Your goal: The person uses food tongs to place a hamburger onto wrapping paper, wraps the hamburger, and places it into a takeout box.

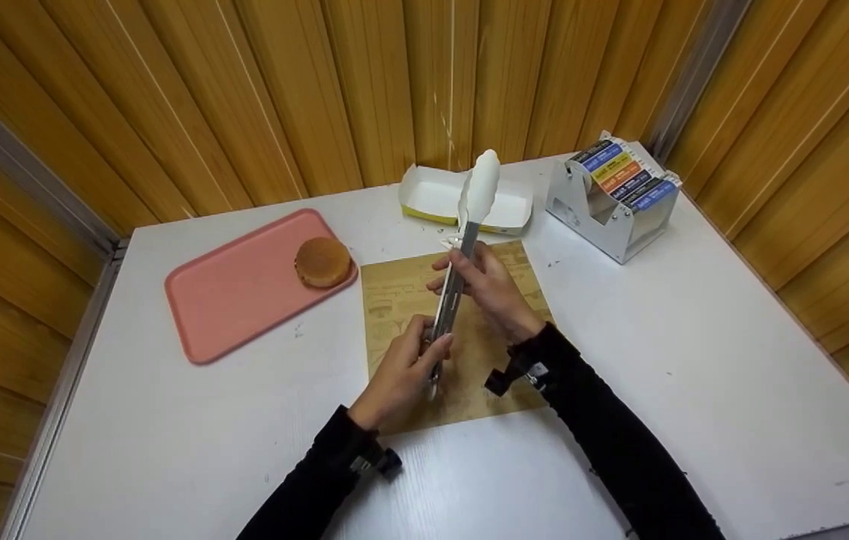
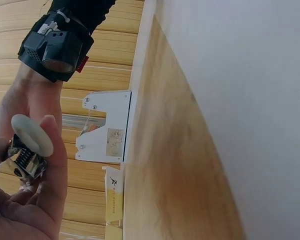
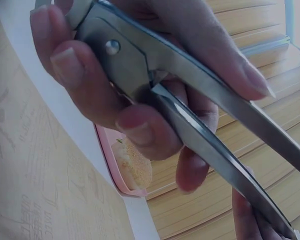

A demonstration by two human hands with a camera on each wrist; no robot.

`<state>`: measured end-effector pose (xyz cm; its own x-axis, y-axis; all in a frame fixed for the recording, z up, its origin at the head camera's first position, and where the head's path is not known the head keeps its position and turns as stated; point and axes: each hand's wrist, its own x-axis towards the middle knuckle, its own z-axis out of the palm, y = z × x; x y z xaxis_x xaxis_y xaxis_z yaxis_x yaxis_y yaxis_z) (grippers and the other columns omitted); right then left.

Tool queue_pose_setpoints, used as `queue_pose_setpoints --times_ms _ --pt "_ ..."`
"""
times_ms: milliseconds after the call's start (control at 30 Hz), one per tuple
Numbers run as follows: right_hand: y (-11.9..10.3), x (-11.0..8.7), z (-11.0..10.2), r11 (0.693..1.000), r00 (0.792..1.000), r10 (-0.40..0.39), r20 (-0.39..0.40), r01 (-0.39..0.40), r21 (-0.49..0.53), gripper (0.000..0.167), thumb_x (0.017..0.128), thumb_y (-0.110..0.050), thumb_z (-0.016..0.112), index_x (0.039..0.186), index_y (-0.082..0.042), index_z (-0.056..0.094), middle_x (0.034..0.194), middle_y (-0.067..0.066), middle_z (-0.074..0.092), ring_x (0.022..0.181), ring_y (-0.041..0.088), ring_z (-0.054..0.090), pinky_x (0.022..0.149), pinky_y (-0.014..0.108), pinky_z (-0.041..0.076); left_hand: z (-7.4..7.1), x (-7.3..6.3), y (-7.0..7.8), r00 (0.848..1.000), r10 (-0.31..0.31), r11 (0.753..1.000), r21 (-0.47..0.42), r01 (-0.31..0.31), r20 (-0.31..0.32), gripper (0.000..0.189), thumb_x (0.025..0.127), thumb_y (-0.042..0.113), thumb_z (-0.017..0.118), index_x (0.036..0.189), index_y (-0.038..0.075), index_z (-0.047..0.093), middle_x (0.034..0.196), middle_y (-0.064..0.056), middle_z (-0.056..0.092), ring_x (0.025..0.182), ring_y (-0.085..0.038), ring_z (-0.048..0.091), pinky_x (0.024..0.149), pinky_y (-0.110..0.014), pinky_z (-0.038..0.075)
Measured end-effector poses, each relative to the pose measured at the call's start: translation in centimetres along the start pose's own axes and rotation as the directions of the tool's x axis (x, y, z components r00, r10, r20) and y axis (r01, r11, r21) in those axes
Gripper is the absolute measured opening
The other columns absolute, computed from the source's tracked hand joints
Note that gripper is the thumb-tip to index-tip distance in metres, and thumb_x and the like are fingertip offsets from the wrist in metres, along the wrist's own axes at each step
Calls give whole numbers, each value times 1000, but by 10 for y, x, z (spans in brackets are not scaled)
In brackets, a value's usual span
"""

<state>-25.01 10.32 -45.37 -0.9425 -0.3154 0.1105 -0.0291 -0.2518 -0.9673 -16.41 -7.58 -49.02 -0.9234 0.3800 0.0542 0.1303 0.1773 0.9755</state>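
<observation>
A pair of metal tongs (image 1: 480, 195) with white scalloped tips is held up over a sheet of printed brown paper (image 1: 481, 367). My left hand (image 1: 400, 366) grips their lower end, where the left wrist view shows a spring and a white ring (image 2: 32, 135). Farther up, my right hand (image 1: 498, 292) holds the metal part between thumb and fingers, and the right wrist view shows a rivet (image 3: 112, 47) there. The white tips point away from me. A round browned bun (image 1: 323, 262) lies at the right end of a pink tray (image 1: 237, 292), apart from both hands.
An open paper food box (image 1: 424, 196) stands at the back of the white table (image 1: 694, 367), behind the tongs. To its right is a metal dispenser (image 1: 589, 225) with several coloured label rolls. Wood-patterned walls (image 1: 244, 97) enclose the back and sides.
</observation>
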Motion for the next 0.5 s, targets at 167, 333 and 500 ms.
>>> queue_pose_setpoints --times_ms 167,333,500 --pt "1 0 1 1000 1000 -17 1 17 18 37 111 -20 47 140 3 41 109 5 70 90 19 76 88 36 60 1 0 -1 1000 -25 999 -20 25 1 29 109 36 52 126 12 51 104 -20 64 81 -19 58 66 -29 51" --pt "1 1 1 1000 1000 -15 2 15 8 44 111 -21 48 143 6 36 109 5 70 89 18 76 89 37 60 0 1 0 999 -38 998 -55 39 6 27 108 34 54 125 13 52 105 -24 64 81 -23 61 65 -30 53" --pt "-3 2 -4 1000 999 -30 -20 30 -9 40 112 -21 46 143 3 38 110 5 70 88 17 76 86 36 62 -13 4 0 999 -8 1000 30 7 31 32 108 36 56 131 14 55 108 -22 68 85 -26 68 70 -40 60"
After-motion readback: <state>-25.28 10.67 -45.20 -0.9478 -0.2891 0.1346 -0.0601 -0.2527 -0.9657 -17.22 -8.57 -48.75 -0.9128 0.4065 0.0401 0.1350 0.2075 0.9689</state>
